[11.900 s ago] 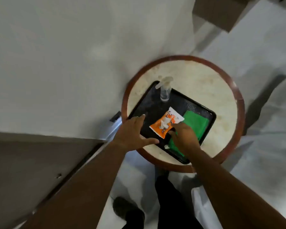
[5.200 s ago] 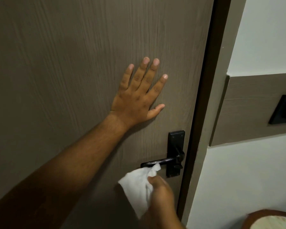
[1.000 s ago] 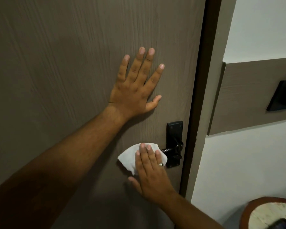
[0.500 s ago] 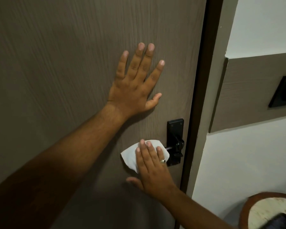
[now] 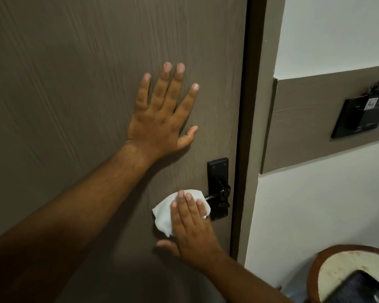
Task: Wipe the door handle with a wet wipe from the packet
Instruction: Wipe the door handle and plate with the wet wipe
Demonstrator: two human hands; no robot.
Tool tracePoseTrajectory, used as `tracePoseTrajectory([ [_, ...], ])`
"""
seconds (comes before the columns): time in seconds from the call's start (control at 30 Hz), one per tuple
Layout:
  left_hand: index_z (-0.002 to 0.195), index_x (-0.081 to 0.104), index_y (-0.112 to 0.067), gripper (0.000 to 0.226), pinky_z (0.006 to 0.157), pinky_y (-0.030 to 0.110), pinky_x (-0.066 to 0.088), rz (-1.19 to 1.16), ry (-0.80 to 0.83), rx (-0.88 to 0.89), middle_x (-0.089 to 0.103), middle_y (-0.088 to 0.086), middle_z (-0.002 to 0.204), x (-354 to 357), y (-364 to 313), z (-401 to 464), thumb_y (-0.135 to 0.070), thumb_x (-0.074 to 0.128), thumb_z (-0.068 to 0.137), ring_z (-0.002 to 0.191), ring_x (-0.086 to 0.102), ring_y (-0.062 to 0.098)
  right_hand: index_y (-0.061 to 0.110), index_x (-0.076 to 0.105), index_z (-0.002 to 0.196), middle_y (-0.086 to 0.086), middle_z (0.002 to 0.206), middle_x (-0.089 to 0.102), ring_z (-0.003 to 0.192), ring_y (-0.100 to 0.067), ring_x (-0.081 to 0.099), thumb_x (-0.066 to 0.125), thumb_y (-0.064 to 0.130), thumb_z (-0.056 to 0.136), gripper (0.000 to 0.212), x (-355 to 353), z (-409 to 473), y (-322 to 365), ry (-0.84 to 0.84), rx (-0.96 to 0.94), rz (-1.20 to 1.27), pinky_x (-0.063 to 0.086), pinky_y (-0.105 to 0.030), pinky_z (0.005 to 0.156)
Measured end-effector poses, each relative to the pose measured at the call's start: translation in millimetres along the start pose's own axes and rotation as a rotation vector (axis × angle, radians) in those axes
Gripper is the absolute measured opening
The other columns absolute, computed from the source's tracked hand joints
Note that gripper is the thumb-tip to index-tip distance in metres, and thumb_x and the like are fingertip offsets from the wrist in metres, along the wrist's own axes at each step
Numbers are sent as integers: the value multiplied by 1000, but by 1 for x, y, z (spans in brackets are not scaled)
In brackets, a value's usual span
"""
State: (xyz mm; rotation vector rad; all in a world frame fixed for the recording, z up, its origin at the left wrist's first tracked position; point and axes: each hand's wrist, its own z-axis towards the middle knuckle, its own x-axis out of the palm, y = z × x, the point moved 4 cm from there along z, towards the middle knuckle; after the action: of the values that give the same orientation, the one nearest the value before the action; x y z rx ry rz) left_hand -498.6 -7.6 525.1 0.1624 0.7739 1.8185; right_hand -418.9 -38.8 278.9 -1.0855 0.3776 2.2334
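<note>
Left hand (image 5: 162,121) splayed flat on door (image 5: 74,84); right hand (image 5: 192,224), fingers extended, presses wet wipe (image 5: 164,215) over lever door handle (image 5: 214,196) (mostly covered). Wiping underway; backplate (image 5: 218,176) apparently untouched.

A single head-worn wide-angle camera is supplying the only view, so no second view is sharing any part of the scene. It is looking forward and slightly down, facing the grey-brown wood-grain door (image 5: 79,84) from close range, with both forearms reaching in from the bottom edge. The black lever door handle (image 5: 219,191) is sitting right of centre in the lower half. The white wall (image 5: 328,29) is filling the right side, and the round brown-rimmed tabletop (image 5: 337,270) is showing in the bottom right corner.
</note>
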Motion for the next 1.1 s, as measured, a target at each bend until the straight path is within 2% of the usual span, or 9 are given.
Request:
tracePoseTrajectory([
  [0.07,155,23,-13,81,113,63,21,3,0,15,27,27,156,0,-1,0,-63,36,93,144,27,45,4,11,149,-17,159,0,146,-32,7,38,70,86,95,2,-6,-15,-1,21,-14,7,-46,119],
  [0.17,156,19,-13,82,114,63,16,10,-12,23,23,28,158,3,1,-3,-62,35,93,145,23,46,9,1,150,-15,160,-8,146,-34,2,34,73,85,98,-14,-10,-46,-4,375,72,2,-44,119],
  [0.33,157,11,-14,85,114,63,13,9,-2,12,18,29,159,7,4,3,-66,31,93,146,18,47,35,-22,144,9,155,-31,147,-18,-10,32,71,85,88,-50,18,-39,-275,843,734,18,-28,110],
  [0.43,156,15,-12,84,113,65,17,9,7,12,22,30,157,3,7,-4,-65,34,93,144,22,48,29,-6,149,7,161,-7,144,-25,19,43,32,98,71,-56,30,-29,-365,1189,1168,30,-22,99],
  [0.53,156,19,-11,84,113,65,19,0,23,5,26,30,156,3,9,-13,-64,36,93,143,25,49,29,10,151,-6,149,35,116,-21,49,42,6,97,67,-58,20,-16,-368,1404,1370,40,-28,88],
  [0.73,154,25,-11,83,112,64,22,1,-14,10,31,30,154,2,-1,1,-65,36,92,142,30,48,16,31,145,-12,134,52,99,-18,55,44,-1,95,55,-53,12,13,-284,1515,1535,48,-35,90],
  [0.9,153,30,-11,80,112,62,25,20,-40,21,35,27,153,0,-2,-4,-63,36,92,141,33,46,7,58,108,-18,97,67,81,-28,69,35,-18,83,43,-43,17,41,-197,1449,2019,56,-44,80],
  [1.0,152,31,-10,80,112,62,26,27,-44,26,36,26,153,0,-2,-5,-63,37,92,140,35,44,9,63,90,-21,90,69,92,-41,65,47,-13,80,28,-45,4,40,-2,1419,1866,53,-40,72],
  [1.1,152,32,-10,80,112,62,27,17,-40,29,36,25,153,0,-2,-5,-62,38,92,141,34,44,9,66,90,-5,82,72,84,-29,68,50,-9,83,26,-56,-21,14,-239,1401,1602,50,-30,64],
])
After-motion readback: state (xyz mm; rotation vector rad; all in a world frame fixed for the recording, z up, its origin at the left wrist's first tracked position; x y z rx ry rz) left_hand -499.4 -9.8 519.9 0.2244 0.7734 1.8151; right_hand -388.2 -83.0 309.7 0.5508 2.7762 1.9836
